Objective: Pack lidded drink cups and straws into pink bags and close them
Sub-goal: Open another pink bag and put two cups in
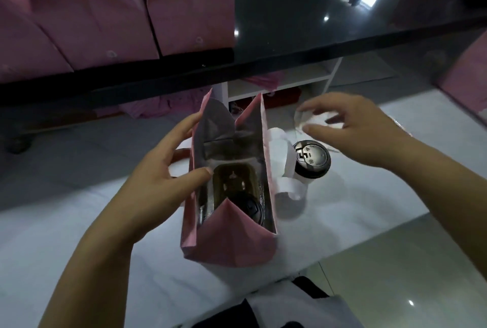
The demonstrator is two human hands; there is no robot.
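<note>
So I've got the pink bag (229, 235) standing open in the middle of the white table (79, 222), silver lining showing. My left hand (163, 180) grips its left wall, thumb hooked inside the mouth and fingers on the outside. One lidded cup (251, 208) sits down in the near end of the bag; only its dark lid shows past the folded-in gusset. The far half of the bag shows only a brownish bottom.

The second cup (312, 160) stands on the table just beside the bag's right wall, next to the white handle loops (279, 143). My right hand (369, 130) hovers above and behind it, thumb and fingers pinching a clear plastic piece (316, 119). It's too blurry to say what it is.

Closed pink bags (105, 11) are lined up on the black counter (303, 11) behind.
</note>
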